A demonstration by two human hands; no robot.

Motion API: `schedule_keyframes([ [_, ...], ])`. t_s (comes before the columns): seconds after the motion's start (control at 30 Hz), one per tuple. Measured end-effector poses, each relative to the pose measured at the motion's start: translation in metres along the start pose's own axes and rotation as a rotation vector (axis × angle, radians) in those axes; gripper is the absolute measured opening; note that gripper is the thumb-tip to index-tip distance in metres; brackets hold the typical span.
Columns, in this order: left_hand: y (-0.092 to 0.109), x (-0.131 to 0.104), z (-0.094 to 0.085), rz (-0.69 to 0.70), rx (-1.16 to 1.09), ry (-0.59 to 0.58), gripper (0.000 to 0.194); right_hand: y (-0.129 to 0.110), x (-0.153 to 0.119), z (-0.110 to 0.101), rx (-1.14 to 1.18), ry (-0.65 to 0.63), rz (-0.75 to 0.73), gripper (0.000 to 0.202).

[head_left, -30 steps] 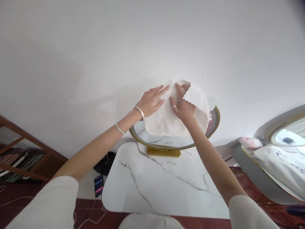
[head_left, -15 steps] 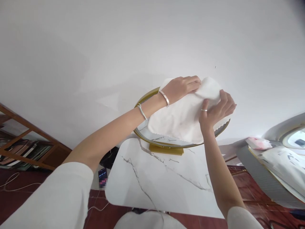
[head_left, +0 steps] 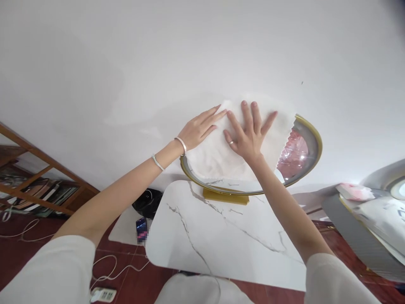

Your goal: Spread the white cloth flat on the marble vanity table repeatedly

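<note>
A white cloth (head_left: 218, 156) with a scalloped edge lies spread over a round mirror (head_left: 311, 139) that has a gold rim and stands on a gold base (head_left: 226, 196). My right hand (head_left: 248, 137) presses on the cloth with its fingers spread apart. At the cloth's upper left, my left hand (head_left: 201, 128) rests with fingers stretched out, their tips near my right thumb and index finger. The mirror's right part shows uncovered and reflects a red floor.
The mirror stands on a white marble-patterned table (head_left: 215, 236) against a white wall (head_left: 126, 63). A phone (head_left: 142, 230) and a black object (head_left: 147, 202) are to the left. A wooden shelf (head_left: 41, 181), a power strip (head_left: 106, 294) and cables lie farther left; a grey-sided cabinet (head_left: 351, 232) stands right.
Both hands have moved left and flattened out on the cloth. The folded top of the cloth now lies spread, and the cloth has shifted left, baring the mirror's right side.
</note>
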State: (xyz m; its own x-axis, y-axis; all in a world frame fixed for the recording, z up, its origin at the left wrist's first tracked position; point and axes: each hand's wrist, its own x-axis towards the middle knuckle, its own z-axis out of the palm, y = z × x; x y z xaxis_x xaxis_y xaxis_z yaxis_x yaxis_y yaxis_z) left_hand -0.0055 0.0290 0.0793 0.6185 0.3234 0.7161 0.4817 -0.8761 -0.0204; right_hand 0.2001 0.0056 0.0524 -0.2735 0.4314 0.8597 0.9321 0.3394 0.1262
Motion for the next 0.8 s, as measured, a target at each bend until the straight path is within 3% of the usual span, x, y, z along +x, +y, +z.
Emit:
schedule_keyframes([
  [0.13,0.014,0.046,0.024,0.094,0.074,0.0,0.05,0.025,-0.017,-0.008,-0.052,0.099,0.19,0.06],
  [0.27,0.036,0.096,0.051,0.209,0.144,-0.027,0.044,0.056,-0.043,-0.015,-0.131,0.362,0.431,0.069],
  [0.4,0.047,0.109,0.056,0.248,0.173,-0.081,0.046,0.062,-0.051,-0.017,-0.164,0.457,0.516,0.07],
  [0.5,0.035,0.084,0.042,0.182,0.142,-0.011,0.046,0.044,-0.037,-0.009,-0.179,0.443,0.438,0.065],
  [0.6,0.01,0.032,0.031,0.028,0.111,0.134,0.044,0.017,-0.021,0.01,-0.075,0.296,0.27,0.054],
  [0.7,-0.009,-0.036,0.04,-0.221,0.121,0.223,0.044,-0.01,-0.027,0.034,0.218,-0.036,-0.059,0.045],
  [0.8,-0.011,-0.107,0.068,-0.545,0.157,0.194,0.05,-0.032,-0.06,0.053,0.5,-0.413,-0.408,0.051],
])
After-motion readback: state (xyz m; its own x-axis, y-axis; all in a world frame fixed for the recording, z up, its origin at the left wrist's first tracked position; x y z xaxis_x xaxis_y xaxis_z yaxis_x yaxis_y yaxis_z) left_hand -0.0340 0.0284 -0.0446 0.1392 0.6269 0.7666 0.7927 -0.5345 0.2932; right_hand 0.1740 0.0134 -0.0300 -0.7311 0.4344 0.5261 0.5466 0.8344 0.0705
